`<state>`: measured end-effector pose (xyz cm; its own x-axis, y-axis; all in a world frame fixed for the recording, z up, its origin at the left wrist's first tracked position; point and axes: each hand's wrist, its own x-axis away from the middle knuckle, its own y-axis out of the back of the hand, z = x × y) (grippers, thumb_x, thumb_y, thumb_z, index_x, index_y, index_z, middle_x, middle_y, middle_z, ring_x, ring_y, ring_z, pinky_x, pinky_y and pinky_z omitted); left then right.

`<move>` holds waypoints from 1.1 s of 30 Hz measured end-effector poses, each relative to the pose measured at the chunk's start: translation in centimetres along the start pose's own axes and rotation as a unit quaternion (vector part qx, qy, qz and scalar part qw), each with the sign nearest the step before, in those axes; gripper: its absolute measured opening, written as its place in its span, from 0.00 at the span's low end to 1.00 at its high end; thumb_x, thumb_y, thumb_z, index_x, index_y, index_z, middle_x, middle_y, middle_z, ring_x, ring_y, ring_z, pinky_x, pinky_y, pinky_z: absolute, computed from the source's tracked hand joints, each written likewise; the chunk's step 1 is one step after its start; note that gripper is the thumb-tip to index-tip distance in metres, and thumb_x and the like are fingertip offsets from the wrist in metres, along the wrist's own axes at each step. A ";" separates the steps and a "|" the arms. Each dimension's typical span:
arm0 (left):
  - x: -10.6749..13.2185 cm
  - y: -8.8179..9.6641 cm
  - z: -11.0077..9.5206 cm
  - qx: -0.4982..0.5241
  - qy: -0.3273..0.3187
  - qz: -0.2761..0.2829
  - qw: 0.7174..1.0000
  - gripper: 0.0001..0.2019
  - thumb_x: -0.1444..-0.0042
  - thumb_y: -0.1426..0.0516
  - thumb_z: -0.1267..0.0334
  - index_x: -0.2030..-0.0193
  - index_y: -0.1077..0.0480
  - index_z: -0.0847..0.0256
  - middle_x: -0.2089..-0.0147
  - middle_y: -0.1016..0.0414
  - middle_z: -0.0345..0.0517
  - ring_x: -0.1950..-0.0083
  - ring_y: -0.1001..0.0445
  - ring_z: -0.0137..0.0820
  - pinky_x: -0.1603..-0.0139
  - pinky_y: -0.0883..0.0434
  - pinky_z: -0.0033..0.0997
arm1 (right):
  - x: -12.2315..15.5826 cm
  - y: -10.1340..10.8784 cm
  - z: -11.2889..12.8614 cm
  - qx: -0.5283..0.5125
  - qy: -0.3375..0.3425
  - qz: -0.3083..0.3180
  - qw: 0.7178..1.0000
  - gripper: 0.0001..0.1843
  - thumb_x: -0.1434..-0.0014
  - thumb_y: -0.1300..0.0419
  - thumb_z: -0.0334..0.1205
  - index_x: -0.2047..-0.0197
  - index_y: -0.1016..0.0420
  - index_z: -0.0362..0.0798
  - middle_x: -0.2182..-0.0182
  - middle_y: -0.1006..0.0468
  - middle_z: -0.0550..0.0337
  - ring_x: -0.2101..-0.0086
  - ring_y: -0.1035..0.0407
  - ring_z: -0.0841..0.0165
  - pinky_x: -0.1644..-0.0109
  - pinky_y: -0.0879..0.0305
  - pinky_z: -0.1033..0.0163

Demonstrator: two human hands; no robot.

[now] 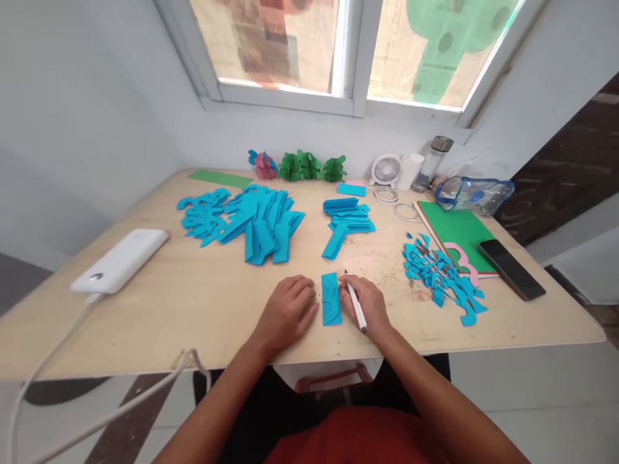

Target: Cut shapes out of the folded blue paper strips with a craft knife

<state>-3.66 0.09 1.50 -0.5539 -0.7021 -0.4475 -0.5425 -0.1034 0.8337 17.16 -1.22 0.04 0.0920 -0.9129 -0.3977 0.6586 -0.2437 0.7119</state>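
Marked blue strip [331, 299] on table [217, 316]

Left hand [289, 308] lies palm-down just left of the strip, fingers loosely bent, unclenched. Right hand [370, 304] grips a white marker [356, 308] just right of it. Blue scraps [438, 267] lie well right of the strip; blue strips [349, 218] pile beyond it; small fan [385, 170] farther beyond, rightward.

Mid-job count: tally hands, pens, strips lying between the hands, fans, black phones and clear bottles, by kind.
Hands: 2, left hand and right hand
Pen: 1
Blue strip between them: 1
Fan: 1
Black phone: 1
Clear bottle: 1
Total: 7
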 end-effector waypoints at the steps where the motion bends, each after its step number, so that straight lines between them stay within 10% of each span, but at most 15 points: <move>1: 0.0 0.0 -0.2 0.001 0.002 0.000 1.000 0.08 0.38 0.49 0.67 0.65 0.29 0.60 0.55 0.23 0.52 0.50 0.26 0.40 0.45 0.28 0.47 | 0.0 -0.1 -0.1 0.004 0.002 0.000 1.000 0.12 0.39 0.43 0.33 0.54 0.23 0.52 0.65 0.17 0.57 0.63 0.24 0.62 0.56 0.30 0.60; 17: 0.2 -2.2 -1.4 -0.003 0.058 -0.045 0.997 0.03 0.43 0.42 0.66 0.62 0.31 0.58 0.57 0.26 0.49 0.53 0.28 0.40 0.50 0.29 0.43 | -0.6 -1.0 0.3 -0.024 -0.043 0.037 0.998 0.15 0.45 0.40 0.30 0.55 0.26 0.52 0.66 0.17 0.62 0.62 0.24 0.65 0.54 0.38 0.61; 33: 0.4 -1.8 -1.4 0.015 0.089 -0.068 0.994 0.02 0.41 0.45 0.66 0.66 0.32 0.57 0.58 0.25 0.48 0.51 0.28 0.39 0.51 0.29 0.41 | -0.5 -1.6 0.0 -0.093 -0.096 -0.052 0.990 0.14 0.47 0.45 0.31 0.58 0.25 0.51 0.70 0.20 0.61 0.68 0.25 0.65 0.60 0.34 0.64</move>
<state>-2.06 -0.99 0.23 -0.3547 -0.7968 -0.4892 -0.6254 -0.1868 0.7576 16.07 -0.40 -0.89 -0.1150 -0.9360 -0.3326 0.7847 -0.2909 0.5474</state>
